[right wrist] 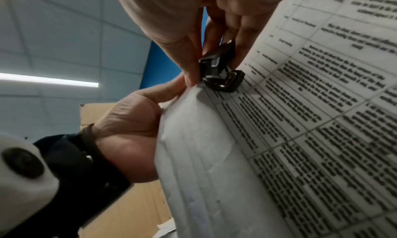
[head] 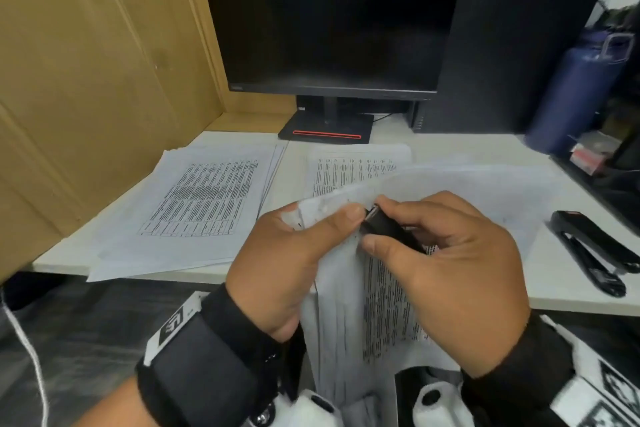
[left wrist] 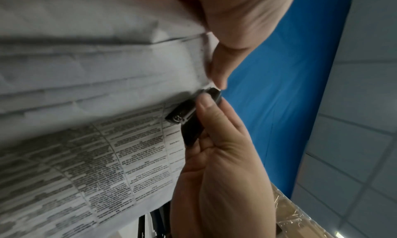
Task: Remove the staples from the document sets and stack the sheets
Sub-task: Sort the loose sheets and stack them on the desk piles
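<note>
A stapled document set (head: 381, 305) of printed tables hangs off the desk's front edge between my hands. My left hand (head: 332, 218) pinches its top corner, thumb on top and fingers hidden behind the paper. My right hand (head: 376, 221) grips a small black staple remover (head: 393, 228) between thumb and forefinger. The staple remover (right wrist: 221, 72) has its metal tip against the corner of the document set (right wrist: 300, 123), right beside the left thumb (left wrist: 219, 68). The staple itself is not visible. A stack of loose sheets (head: 201, 198) lies on the desk at the left.
More printed sheets (head: 349, 170) lie mid-desk behind my hands. A black stapler (head: 595, 250) rests at the right. Behind stand a monitor (head: 332, 17) on its base (head: 325, 132), a black tower (head: 512, 45) and a blue bottle (head: 571, 90). Cardboard (head: 86, 80) walls the left side.
</note>
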{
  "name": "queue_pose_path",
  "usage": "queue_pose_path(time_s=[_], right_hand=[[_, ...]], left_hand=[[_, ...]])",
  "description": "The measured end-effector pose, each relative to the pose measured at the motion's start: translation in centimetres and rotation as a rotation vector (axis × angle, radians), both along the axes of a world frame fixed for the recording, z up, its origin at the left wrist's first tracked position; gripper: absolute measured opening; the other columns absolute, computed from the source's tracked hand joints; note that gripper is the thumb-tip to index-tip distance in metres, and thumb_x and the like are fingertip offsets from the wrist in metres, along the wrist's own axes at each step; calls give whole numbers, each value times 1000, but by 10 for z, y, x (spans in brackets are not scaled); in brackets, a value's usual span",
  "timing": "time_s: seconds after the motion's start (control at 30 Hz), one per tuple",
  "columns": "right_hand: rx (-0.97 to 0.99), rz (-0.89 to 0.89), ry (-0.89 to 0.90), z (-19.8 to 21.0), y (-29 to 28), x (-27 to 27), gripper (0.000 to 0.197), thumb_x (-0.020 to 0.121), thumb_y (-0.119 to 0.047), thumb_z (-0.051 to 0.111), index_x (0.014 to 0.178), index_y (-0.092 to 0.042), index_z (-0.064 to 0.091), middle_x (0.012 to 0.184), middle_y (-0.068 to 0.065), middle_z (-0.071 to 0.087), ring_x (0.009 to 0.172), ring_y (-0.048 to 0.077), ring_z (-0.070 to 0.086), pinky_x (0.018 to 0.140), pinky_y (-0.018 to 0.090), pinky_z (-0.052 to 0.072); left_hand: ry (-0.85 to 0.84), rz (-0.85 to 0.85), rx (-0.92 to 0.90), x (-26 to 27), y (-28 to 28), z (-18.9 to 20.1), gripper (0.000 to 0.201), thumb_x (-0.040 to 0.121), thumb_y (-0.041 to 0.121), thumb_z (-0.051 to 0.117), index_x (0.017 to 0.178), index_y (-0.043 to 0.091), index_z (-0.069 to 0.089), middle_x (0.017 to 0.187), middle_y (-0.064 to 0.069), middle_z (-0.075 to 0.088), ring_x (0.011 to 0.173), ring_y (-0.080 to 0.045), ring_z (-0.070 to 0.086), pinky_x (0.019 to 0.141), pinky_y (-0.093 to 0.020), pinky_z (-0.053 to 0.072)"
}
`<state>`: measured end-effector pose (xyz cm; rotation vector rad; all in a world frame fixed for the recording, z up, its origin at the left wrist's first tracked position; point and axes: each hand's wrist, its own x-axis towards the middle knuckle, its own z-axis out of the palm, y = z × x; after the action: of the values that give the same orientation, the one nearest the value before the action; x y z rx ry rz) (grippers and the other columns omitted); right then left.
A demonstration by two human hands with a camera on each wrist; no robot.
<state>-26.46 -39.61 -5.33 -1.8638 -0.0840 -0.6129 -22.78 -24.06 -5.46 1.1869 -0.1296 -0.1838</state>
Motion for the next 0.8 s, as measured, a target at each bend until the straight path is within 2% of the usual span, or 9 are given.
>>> queue_pose_path(time_s=[0.1, 0.2, 0.27, 0.37, 0.6, 0.8], right_hand=[[-58, 11, -20, -4, 4, -2, 37, 69, -19, 89, 97, -40, 77, 87, -17, 68, 89, -4, 65, 76, 0, 43], [7, 31, -2, -7, 7, -6, 35, 68, -19, 89, 95, -39, 78, 88, -18, 69, 88, -2, 67, 75, 3, 46], [72, 39, 10, -6, 6, -6, 34, 68, -21, 89, 93, -41, 77, 88, -17, 71, 86, 0, 68, 74, 5, 48], [43, 26, -9, -2, 3, -7, 34, 69, -23, 88, 95, -42, 76, 89, -18, 70, 87, -1, 67, 73, 4, 47], [41, 31, -21, -6, -4, -6, 35, 69, -21, 87, 95, -42, 76, 90, -18, 70, 88, -1, 66, 74, 3, 46], [39, 12, -74, -8, -7, -7, 36, 70, -20, 87, 96, -41, 76, 91, -16, 68, 87, 3, 67, 74, 5, 47]], left_hand=[[41, 33, -12, 3, 2, -3, 31, 79, 17, 79, 106, 2, 79, 109, -24, 77, 104, -38, 73, 96, -46, 57], [90, 21, -12, 4, 2, -7, 37, 81, 19, 80, 113, 1, 77, 115, -28, 74, 112, -43, 70, 104, -52, 52], [138, -4, -49, 3, 1, -7, 44, 81, 22, 77, 118, -1, 74, 120, -31, 71, 113, -45, 69, 102, -53, 53], [154, -36, -85, 3, 1, -3, 46, 85, 24, 74, 123, -1, 71, 123, -31, 70, 117, -48, 67, 103, -55, 53], [175, -32, -109, 5, -1, 0, 48, 87, 25, 73, 127, 0, 69, 127, -31, 68, 123, -51, 62, 110, -64, 45], [174, -31, -83, 0, -7, 1, 40, 87, 22, 77, 122, 2, 73, 119, -27, 73, 116, -45, 68, 107, -59, 50]])
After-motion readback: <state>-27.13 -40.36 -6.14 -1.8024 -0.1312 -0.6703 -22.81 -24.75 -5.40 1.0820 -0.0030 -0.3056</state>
